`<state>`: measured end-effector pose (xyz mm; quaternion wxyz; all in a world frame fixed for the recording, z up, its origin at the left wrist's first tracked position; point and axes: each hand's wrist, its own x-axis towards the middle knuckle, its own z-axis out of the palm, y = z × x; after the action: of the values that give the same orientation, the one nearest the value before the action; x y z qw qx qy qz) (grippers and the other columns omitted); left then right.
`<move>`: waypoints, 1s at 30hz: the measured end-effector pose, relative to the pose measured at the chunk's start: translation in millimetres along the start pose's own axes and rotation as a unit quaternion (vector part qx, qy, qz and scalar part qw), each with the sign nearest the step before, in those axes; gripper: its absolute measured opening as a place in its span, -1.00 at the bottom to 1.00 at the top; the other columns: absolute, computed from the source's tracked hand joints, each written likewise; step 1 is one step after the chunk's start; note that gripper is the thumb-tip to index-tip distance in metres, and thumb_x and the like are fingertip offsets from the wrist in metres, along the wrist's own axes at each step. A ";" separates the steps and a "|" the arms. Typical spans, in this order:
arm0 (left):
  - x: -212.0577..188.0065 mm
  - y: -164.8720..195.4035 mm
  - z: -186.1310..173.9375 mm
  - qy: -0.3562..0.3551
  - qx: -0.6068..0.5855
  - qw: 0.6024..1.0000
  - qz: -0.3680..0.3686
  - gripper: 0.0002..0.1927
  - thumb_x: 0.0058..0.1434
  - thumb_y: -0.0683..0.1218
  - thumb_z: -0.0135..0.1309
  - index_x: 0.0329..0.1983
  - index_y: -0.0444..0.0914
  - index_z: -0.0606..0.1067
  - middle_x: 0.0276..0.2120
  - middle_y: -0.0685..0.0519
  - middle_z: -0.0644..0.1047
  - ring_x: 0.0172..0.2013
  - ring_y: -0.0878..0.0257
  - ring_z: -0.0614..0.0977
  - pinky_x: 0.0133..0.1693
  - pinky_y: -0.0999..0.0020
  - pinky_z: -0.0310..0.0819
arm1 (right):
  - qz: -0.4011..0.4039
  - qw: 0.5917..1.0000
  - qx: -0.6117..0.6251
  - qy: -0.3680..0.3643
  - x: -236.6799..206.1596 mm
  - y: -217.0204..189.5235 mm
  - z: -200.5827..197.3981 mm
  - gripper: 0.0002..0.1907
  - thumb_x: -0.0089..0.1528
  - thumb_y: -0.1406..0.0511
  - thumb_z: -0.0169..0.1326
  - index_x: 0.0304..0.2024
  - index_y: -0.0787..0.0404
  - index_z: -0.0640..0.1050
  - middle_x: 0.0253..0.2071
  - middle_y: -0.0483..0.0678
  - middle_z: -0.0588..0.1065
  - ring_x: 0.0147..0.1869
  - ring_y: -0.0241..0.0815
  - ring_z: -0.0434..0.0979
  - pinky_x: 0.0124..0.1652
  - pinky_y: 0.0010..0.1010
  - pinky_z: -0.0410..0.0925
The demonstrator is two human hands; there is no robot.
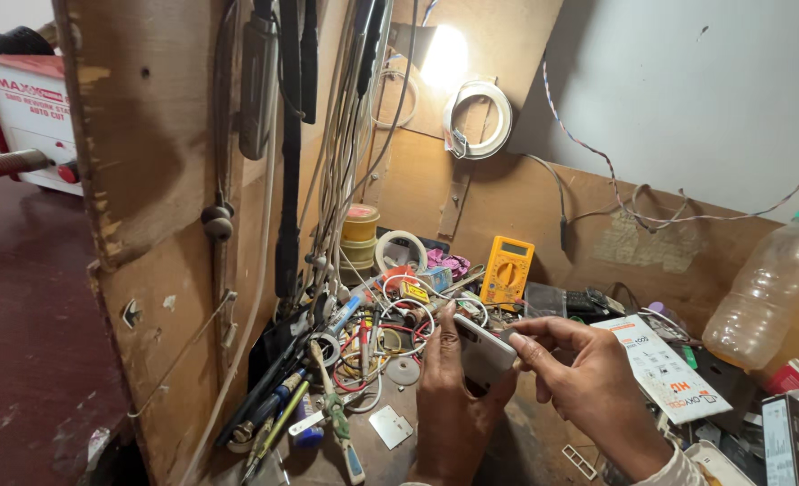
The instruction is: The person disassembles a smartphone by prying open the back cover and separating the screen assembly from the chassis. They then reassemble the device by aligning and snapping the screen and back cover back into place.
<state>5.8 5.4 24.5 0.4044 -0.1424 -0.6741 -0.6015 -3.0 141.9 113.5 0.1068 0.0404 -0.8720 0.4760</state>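
A small white phone (pixel 482 353) is held tilted over a cluttered wooden workbench (pixel 543 450). My left hand (pixel 449 405) cups it from below and the left, thumb on its near edge. My right hand (pixel 588 382) grips its right end, fingertips pressed against the top edge. Just left of the hands lies a tangle of red and white wires (pixel 390 337) and a small metal plate (pixel 390 426).
A yellow multimeter (pixel 507 269) leans at the back. Screwdrivers and tools (pixel 282 414) lie at the left by a wooden partition (pixel 166 225) hung with cables. A plastic bottle (pixel 768 292), a white packet (pixel 665 369) and boxes (pixel 791 432) crowd the right.
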 end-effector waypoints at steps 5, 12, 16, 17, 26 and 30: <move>-2.2 -2.3 1.7 -0.007 -0.008 1.000 -0.014 0.01 0.11 -0.04 0.35 0.48 -0.48 0.07 0.21 -0.38 0.39 0.18 -0.26 0.50 0.15 0.03 0.41 | 0.005 1.000 0.007 -0.001 -2.4 0.3 0.0 -0.74 0.20 0.21 0.26 -0.14 0.22 0.73 -0.60 -0.09 0.58 -0.68 -0.37 0.40 -0.70 -0.48 0.19; -2.5 -1.4 3.2 0.002 0.032 0.999 -0.009 -0.03 0.13 0.00 0.35 0.43 -0.52 0.11 0.19 -0.38 0.39 0.16 -0.28 0.49 0.14 0.01 0.39 | -0.082 0.993 -0.051 0.066 -11.3 -5.3 4.4 -0.70 0.18 0.24 0.27 -0.09 0.24 0.72 -0.56 -0.04 0.51 -0.52 -0.43 0.31 -0.54 -0.51 0.16; -2.7 -2.0 4.2 0.002 0.036 0.999 -0.012 -0.03 0.13 0.01 0.35 0.43 -0.53 0.11 0.20 -0.39 0.38 0.15 -0.29 0.48 0.14 0.00 0.38 | -0.208 0.977 0.006 0.054 -14.6 -0.6 6.3 -0.71 0.18 0.26 0.23 -0.11 0.29 0.66 -0.30 -0.11 0.69 -0.27 -0.48 0.60 -0.30 -0.60 0.44; -2.8 -2.5 4.5 0.003 0.041 0.999 -0.006 -0.02 0.13 0.01 0.35 0.42 -0.54 0.11 0.20 -0.40 0.38 0.16 -0.30 0.47 0.14 -0.01 0.37 | -0.220 0.974 0.002 0.050 -14.1 0.7 6.2 -0.73 0.19 0.27 0.22 -0.11 0.30 0.66 -0.28 -0.09 0.69 -0.24 -0.47 0.61 -0.26 -0.59 0.45; -5.5 -6.5 5.3 -0.001 0.014 1.000 -0.007 -0.04 0.16 0.00 0.34 0.43 -0.53 0.11 0.22 -0.42 0.36 0.18 -0.30 0.47 0.15 0.01 0.39 | -0.165 0.985 -0.036 0.044 -7.6 3.5 3.6 -0.74 0.20 0.29 0.22 -0.11 0.30 0.70 -0.39 -0.10 0.64 -0.38 -0.43 0.52 -0.39 -0.52 0.38; -5.3 -6.2 5.6 0.006 0.026 1.000 0.001 -0.04 0.15 -0.01 0.34 0.44 -0.52 0.11 0.22 -0.42 0.37 0.19 -0.31 0.47 0.16 0.00 0.38 | -0.128 0.990 -0.048 0.043 -7.5 -0.3 5.0 -0.74 0.19 0.29 0.24 -0.10 0.27 0.72 -0.44 -0.09 0.62 -0.43 -0.42 0.43 -0.43 -0.50 0.33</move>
<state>2.8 10.7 16.7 0.4123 -0.1292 -0.6871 -0.5841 3.7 137.3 109.5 0.2062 0.1263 -0.8759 0.4174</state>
